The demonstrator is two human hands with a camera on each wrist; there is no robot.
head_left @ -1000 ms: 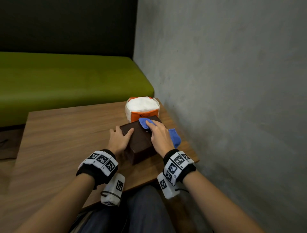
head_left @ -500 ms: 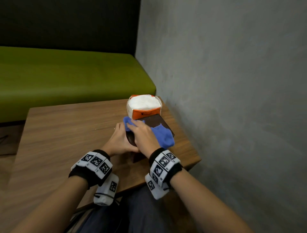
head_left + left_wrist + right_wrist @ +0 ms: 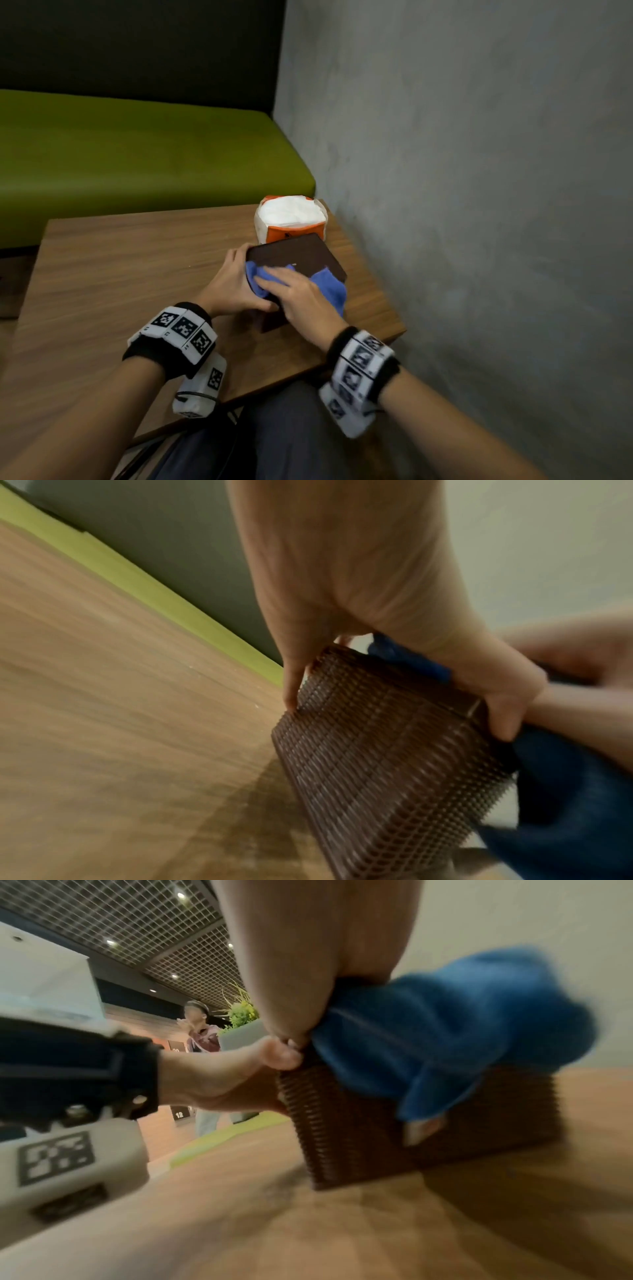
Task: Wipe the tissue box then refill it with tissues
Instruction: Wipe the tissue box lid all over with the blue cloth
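The dark brown woven tissue box (image 3: pixel 301 255) stands on the wooden table (image 3: pixel 130 274) near its right edge. My left hand (image 3: pixel 239 277) grips the box by its left side; in the left wrist view the fingers (image 3: pixel 294 685) lie on one wall and the thumb on the near corner of the box (image 3: pixel 377 750). My right hand (image 3: pixel 294 291) presses a blue cloth (image 3: pixel 330 287) flat on the near part of the box top. In the right wrist view the blue cloth (image 3: pixel 445 1031) is bunched over the box (image 3: pixel 428 1137). A white and orange tissue pack (image 3: pixel 291 217) sits right behind the box.
A grey wall (image 3: pixel 462 205) runs close along the table's right side. A green bench (image 3: pixel 137 154) stands behind the table. The table's near edge is just below my wrists. A person (image 3: pixel 202 1031) stands far off in the right wrist view.
My right hand has slid the blue cloth from the far edge of the box top toward the near left. My left hand has moved up along the box's left side.
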